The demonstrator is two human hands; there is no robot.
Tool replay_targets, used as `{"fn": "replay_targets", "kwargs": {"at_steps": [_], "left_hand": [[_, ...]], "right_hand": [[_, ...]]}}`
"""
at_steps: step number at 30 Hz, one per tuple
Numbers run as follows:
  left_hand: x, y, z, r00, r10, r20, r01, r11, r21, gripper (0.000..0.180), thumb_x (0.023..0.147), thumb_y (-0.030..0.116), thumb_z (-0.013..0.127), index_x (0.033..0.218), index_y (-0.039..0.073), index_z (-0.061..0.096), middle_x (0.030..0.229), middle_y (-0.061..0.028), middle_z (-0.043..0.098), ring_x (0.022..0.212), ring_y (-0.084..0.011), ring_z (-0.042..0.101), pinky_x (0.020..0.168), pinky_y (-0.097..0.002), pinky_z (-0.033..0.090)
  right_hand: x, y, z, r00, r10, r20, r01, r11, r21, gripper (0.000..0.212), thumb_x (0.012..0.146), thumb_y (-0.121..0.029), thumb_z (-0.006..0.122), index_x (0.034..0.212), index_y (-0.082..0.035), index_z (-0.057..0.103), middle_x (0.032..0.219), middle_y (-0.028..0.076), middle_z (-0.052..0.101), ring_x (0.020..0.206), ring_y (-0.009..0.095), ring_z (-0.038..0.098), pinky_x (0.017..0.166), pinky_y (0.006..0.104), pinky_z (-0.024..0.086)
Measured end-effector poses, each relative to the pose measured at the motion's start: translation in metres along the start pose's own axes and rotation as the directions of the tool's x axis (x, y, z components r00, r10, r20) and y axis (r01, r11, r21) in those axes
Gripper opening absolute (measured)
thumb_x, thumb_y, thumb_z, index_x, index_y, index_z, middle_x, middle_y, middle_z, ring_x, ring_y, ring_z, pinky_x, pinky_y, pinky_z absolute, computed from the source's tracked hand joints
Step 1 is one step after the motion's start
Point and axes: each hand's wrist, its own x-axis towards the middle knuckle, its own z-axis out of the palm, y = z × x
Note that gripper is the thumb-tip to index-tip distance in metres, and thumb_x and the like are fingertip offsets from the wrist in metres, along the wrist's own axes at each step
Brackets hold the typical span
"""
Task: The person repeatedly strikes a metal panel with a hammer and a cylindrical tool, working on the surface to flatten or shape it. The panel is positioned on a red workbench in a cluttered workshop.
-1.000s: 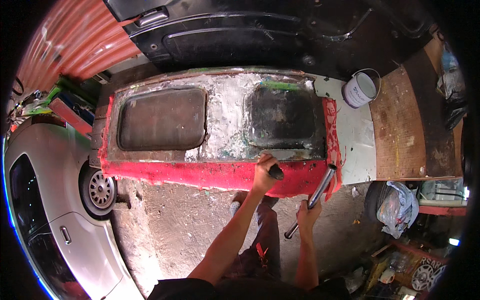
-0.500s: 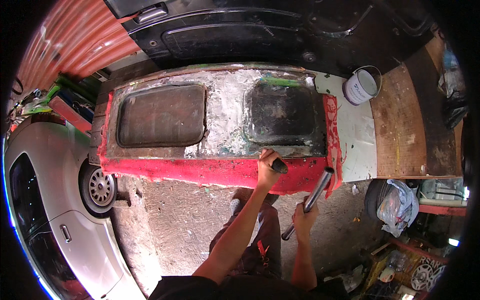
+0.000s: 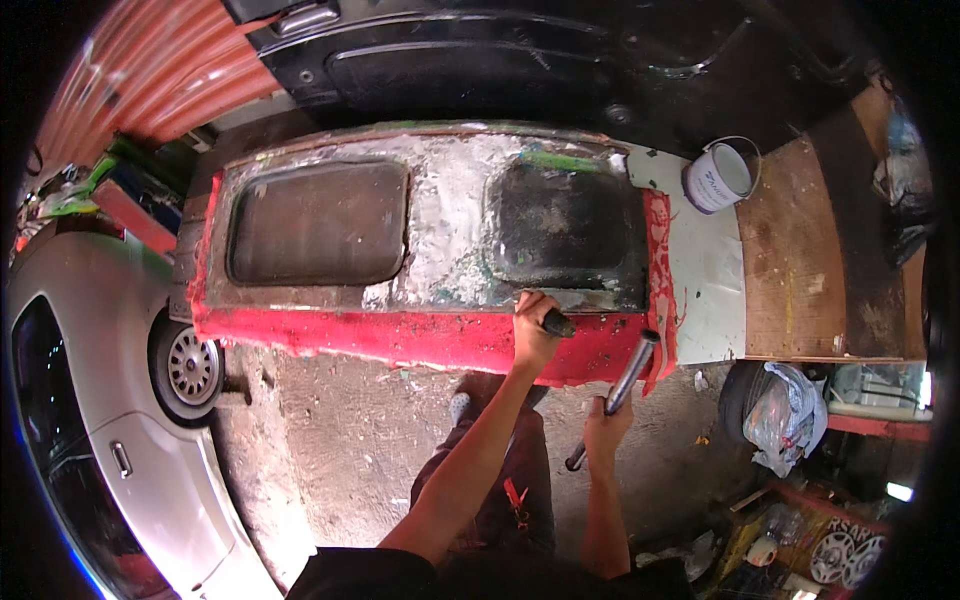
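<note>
Where hands grip: two tools (image 3: 556, 322).

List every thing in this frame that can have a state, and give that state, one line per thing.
Left hand: closed on a dark-handled tool held against the panel's near edge.
Right hand: gripping a grey metal pipe, tilted up toward the panel.
Red-edged body panel with two recessed openings: lying flat, paint scraped to bare patches.
White paint can: upright, lid off.
Silver car: parked, door closed.
</note>
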Motion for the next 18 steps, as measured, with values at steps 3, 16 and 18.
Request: {"fn": "replay_targets", "kwargs": {"at_steps": [3,16,18], "left_hand": [[0.000,0.003,0.004,1.000,-0.023,-0.017,0.023,1.000,-0.011,0.026,0.055,0.001,0.073,0.074,0.006,0.057,0.075,-0.0096,0.056,0.078,-0.0330,0.053,0.070,-0.0410,0.043],[-0.002,0.005,0.014,0.999,-0.032,-0.041,0.033,0.999,0.018,0.025,0.056,0.001,0.073,0.077,0.006,0.060,0.078,-0.0088,0.056,0.084,-0.0329,0.054,0.075,-0.0416,0.042],[-0.002,0.006,0.016,0.996,-0.045,-0.080,0.046,0.999,0.016,0.025,0.056,0.001,0.073,0.077,0.006,0.060,0.079,-0.0087,0.056,0.084,-0.0331,0.053,0.075,-0.0414,0.042]], "right_hand": [[0.003,0.017,-0.010,0.995,0.016,-0.103,-0.006,0.995,0.097,0.024,0.080,0.006,0.053,0.103,0.006,0.053,0.063,0.003,0.046,0.049,0.011,0.047,0.044,0.0312,0.039],[-0.007,-0.081,-0.023,0.971,0.234,-0.044,-0.174,0.825,0.538,0.019,0.084,0.007,0.048,0.098,-0.005,0.044,0.063,0.001,0.045,0.043,0.008,0.044,0.036,0.0257,0.036],[-0.009,-0.076,-0.025,0.974,0.226,-0.023,-0.179,0.825,0.536,0.020,0.084,0.007,0.048,0.099,-0.005,0.044,0.063,0.001,0.045,0.042,0.008,0.043,0.036,0.0257,0.036]]}}
